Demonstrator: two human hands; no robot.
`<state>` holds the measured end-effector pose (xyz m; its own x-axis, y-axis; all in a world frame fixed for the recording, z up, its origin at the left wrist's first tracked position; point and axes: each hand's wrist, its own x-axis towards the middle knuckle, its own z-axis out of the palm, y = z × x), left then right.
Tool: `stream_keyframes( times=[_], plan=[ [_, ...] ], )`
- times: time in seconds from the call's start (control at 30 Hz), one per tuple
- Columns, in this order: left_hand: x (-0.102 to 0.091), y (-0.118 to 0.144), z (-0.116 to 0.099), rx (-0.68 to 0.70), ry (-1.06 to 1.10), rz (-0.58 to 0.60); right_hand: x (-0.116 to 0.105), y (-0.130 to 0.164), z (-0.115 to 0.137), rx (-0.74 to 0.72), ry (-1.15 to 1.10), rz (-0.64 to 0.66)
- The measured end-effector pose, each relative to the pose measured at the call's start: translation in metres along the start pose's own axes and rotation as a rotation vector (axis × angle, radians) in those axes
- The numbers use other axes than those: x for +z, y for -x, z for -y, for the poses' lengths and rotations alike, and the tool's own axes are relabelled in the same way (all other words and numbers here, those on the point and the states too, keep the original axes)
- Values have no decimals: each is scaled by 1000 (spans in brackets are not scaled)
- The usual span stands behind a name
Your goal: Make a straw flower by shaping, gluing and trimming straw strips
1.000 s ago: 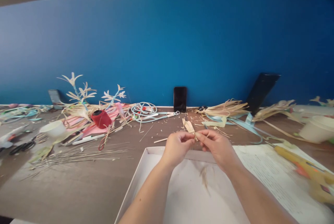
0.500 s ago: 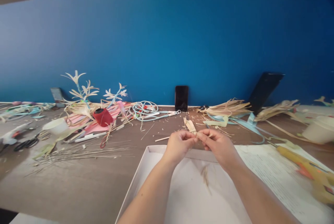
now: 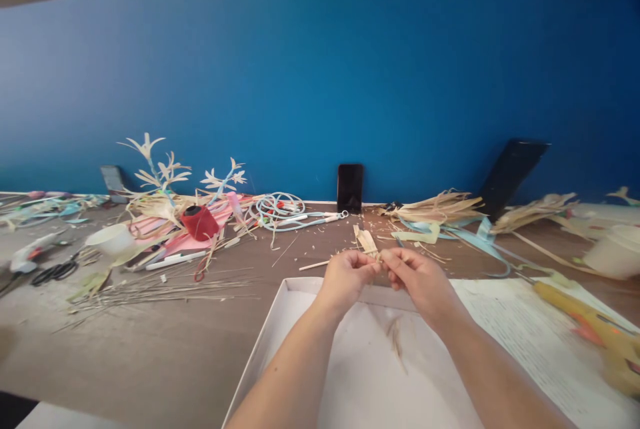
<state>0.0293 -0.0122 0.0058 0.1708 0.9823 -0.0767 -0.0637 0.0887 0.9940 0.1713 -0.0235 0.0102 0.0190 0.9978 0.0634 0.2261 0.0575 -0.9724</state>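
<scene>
My left hand (image 3: 346,277) and my right hand (image 3: 419,278) meet above the far edge of a shallow white box (image 3: 280,336). Both pinch the same small strip of dried straw (image 3: 380,257) between thumb and fingertips. A few thin straw fibres (image 3: 396,341) lie on the box floor below the hands. A short pale straw piece (image 3: 366,240) rests on the brown table just beyond my fingers.
A blue partition (image 3: 320,82) backs the table. A black phone (image 3: 349,188) leans on it. Left: straw flowers (image 3: 160,172), a red thread spool (image 3: 199,222), a white cup (image 3: 111,240), scissors (image 3: 53,272), thin wires (image 3: 160,290). Right: straw bundles (image 3: 440,206), a printed sheet (image 3: 520,329), a yellow glue gun (image 3: 590,322).
My hands stay together on the straw strip, with only small finger movements. The view has shifted slightly.
</scene>
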Motion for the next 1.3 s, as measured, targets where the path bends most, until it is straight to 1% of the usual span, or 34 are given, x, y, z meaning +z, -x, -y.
stream_keyframes(
  times=[0.07, 0.17, 0.33, 0.43, 0.63, 0.7, 0.83, 0.93, 1.13, 1.3],
  plan=[
    [0, 0, 1, -2, 39, 14, 0, -1, -2, 6, -39, 9],
    [-1, 0, 1, -15, 66, 37, 0, -1, -3, 10, -23, -10],
    [-4, 0, -1, -82, 136, 123, -1, -2, -3, -3, 5, -58],
    [-6, -1, 0, -115, 185, 149, -2, -1, -3, -8, 1, -68],
    [-5, 1, 0, -113, 261, 207, -1, 0, 0, -2, -5, -63],
    [-4, 1, -1, -104, 280, 207, 0, 0, 1, 1, -14, -65],
    [-3, 0, 0, -84, 284, 161, 1, 0, 2, 0, -4, -70],
    [-1, 0, 2, -69, 253, 131, 2, 1, 4, -5, 8, -72],
    [1, 0, 1, -18, 165, 30, 3, 2, 5, -18, 28, -72],
    [0, 1, -2, -18, 149, 64, 3, 1, 2, -30, 28, -100]
  ],
)
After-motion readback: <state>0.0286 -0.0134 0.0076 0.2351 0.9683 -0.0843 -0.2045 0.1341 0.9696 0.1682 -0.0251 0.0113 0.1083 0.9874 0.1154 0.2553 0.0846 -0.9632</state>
